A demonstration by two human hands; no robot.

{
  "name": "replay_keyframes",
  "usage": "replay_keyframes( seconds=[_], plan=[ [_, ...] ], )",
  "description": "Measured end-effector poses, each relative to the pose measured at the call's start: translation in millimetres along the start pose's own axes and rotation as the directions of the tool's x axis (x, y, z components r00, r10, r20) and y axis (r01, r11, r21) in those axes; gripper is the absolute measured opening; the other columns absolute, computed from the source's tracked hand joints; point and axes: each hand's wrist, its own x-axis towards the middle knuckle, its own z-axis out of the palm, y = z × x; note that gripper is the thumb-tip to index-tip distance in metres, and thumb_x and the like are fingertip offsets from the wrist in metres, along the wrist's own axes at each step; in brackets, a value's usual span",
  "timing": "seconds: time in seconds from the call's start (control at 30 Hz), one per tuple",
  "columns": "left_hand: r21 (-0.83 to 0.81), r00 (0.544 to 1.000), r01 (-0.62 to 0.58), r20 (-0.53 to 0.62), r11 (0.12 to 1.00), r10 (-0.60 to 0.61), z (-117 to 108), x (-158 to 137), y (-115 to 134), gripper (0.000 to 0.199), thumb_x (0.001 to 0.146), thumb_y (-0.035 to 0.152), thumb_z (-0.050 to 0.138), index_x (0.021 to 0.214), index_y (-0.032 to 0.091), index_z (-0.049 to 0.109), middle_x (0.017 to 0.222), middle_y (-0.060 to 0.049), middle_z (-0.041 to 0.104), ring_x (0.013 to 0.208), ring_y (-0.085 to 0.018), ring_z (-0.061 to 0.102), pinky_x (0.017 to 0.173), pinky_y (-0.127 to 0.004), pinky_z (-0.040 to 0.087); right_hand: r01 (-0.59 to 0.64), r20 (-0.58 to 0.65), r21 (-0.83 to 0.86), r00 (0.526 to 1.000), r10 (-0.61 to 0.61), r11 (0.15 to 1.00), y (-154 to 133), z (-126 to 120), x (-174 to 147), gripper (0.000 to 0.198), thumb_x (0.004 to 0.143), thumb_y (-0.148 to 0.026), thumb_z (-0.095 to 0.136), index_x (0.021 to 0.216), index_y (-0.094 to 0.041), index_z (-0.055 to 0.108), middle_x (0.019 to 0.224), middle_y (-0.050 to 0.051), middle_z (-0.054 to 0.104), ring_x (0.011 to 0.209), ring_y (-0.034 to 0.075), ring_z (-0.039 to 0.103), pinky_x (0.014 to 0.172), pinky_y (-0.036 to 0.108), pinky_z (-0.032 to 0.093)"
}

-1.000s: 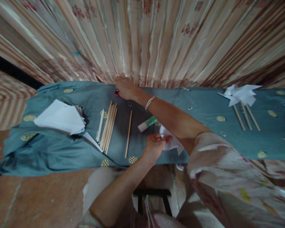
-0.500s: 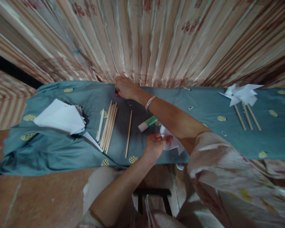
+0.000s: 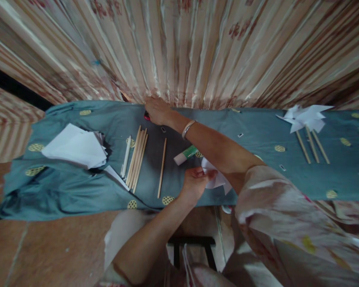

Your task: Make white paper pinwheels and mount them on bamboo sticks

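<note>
My left hand (image 3: 194, 183) is near the front edge of the table, its fingers pinched on a white paper pinwheel head (image 3: 217, 181). My right forearm passes over and partly hides that paper. At the far edge, my right hand (image 3: 158, 111) is closed around a small black and red object (image 3: 146, 116); most of it is covered by the fingers, so its kind is unclear. Between the hands lies a green and white glue stick (image 3: 185, 155), partly under the right arm. A single wooden stick (image 3: 162, 168) rests to the left of it.
Several wooden sticks (image 3: 137, 161) lie bundled beside a white pen (image 3: 126, 157). A stack of white paper (image 3: 74, 147) and a paper strip (image 3: 116, 177) are on the left. Finished pinwheels (image 3: 309, 117) on sticks lie right. A pleated curtain (image 3: 179, 52) hangs behind the blue-green cloth (image 3: 251, 127).
Hardly anything differs. Both hands keep their places and their grips, and the view has shifted very slightly.
</note>
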Motion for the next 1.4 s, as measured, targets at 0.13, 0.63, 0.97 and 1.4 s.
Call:
replay_keyframes(
  seconds=[0.13, 0.63, 0.97, 1.4],
  plan=[
    [0.030, 1.000, 0.007, -0.018, 1.000, -0.007, 0.8, -1.3, 2.7, 0.036, 0.042, 0.036, 0.095, 0.056, 0.016, 0.069, 0.058, -0.002, 0.067, 0.057, -0.014, 0.061, 0.064, -0.029, 0.049, 0.022, -0.036, 0.039, 0.999, -0.020, 0.999, 3.2, 1.4, 1.9, 0.019, 0.094, -0.015, 0.048, 0.104, -0.005, 0.061, 0.122, 0.018, 0.060, 0.128, 0.031, 0.053, 0.112, 0.049, 0.042],
    [0.087, 0.997, -0.031, -0.066, 0.996, 0.037, -2.8, -0.1, 1.9, 0.028, 0.047, 0.034, 0.088, 0.053, 0.015, 0.067, 0.057, -0.002, 0.066, 0.053, -0.011, 0.054, 0.057, -0.025, 0.041, -0.171, -0.134, 0.483, 0.955, 0.265, 0.859, 26.7, -48.2, -19.6, 0.029, 0.086, -0.008, 0.054, 0.058, -0.017, 0.052, 0.063, -0.001, 0.053, 0.070, 0.014, 0.055, 0.074, 0.029, 0.044],
    [0.051, 0.993, -0.067, -0.097, 0.996, 0.071, -10.5, 7.2, 15.0, 0.039, 0.040, 0.036, 0.094, 0.065, 0.012, 0.076, 0.063, -0.005, 0.072, 0.055, -0.012, 0.058, 0.059, -0.024, 0.042, 0.000, 0.017, 1.000, 0.818, 0.574, -0.031, 23.1, -94.4, -184.9, 0.031, 0.075, -0.042, 0.083, 0.075, -0.020, 0.062, 0.072, -0.003, 0.067, 0.065, 0.008, 0.062, 0.061, 0.020, 0.050],
    [0.146, 0.976, -0.157, -0.126, 0.977, 0.176, -5.0, 17.4, 25.4, 0.039, 0.040, 0.037, 0.094, 0.068, 0.016, 0.075, 0.066, -0.002, 0.073, 0.062, -0.015, 0.064, 0.067, -0.026, 0.051, -0.150, 0.066, 0.988, 0.657, 0.751, 0.045, 22.2, -46.7, -301.4, 0.053, 0.059, -0.070, 0.082, 0.072, -0.022, 0.064, 0.066, -0.001, 0.066, 0.061, 0.011, 0.057, 0.062, 0.027, 0.050]
  ],
)
